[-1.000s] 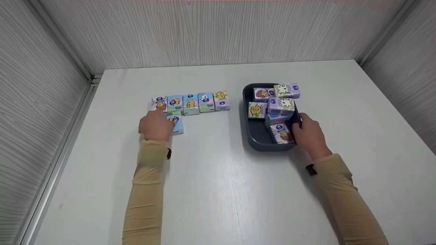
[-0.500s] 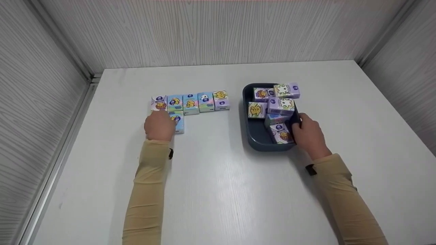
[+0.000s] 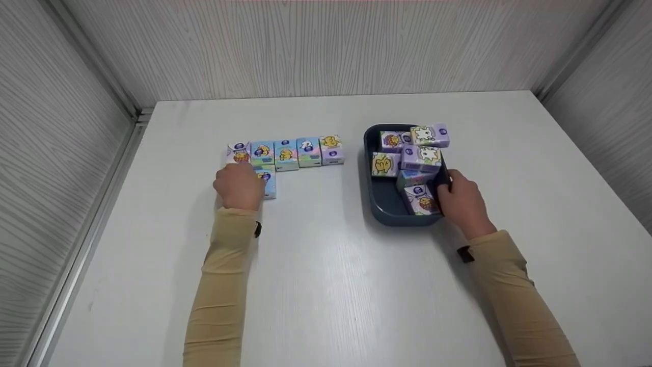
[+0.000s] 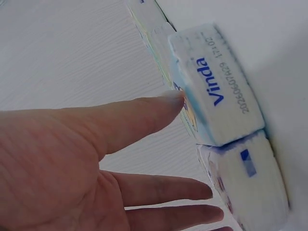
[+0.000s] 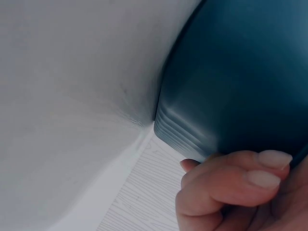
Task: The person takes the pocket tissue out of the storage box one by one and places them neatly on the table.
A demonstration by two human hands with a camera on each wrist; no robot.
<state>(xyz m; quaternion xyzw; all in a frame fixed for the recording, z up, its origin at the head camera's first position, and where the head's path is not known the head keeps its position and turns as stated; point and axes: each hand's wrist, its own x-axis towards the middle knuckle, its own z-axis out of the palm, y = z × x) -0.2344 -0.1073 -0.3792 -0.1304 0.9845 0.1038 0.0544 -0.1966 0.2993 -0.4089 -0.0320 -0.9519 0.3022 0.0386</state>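
Observation:
My left hand (image 3: 239, 187) lies over the left end of the tissue packs in the head view. In the left wrist view its thumb touches the printed face of a light blue tissue pack (image 4: 221, 86) marked Vinda. Its straight fingers reach over a second pack (image 4: 255, 180) set against the first; the hand covers this one in the head view. Behind them, several packs form a row, among them a purple and yellow pack (image 3: 332, 149). My right hand (image 3: 462, 204) grips the right side of a dark blue plastic bin (image 3: 389, 220), fingers curled at its rim.
Several tissue packs lie loosely heaped in the bin, one of them a white and purple pack (image 3: 429, 135) resting over its far right rim. White table (image 3: 326, 285) lies between the row and the bin. Grained panels (image 3: 326, 51) enclose the back and sides.
My left hand has shifted slightly to the right over the packs, then stays nearly still. The right hand and the bin have not moved.

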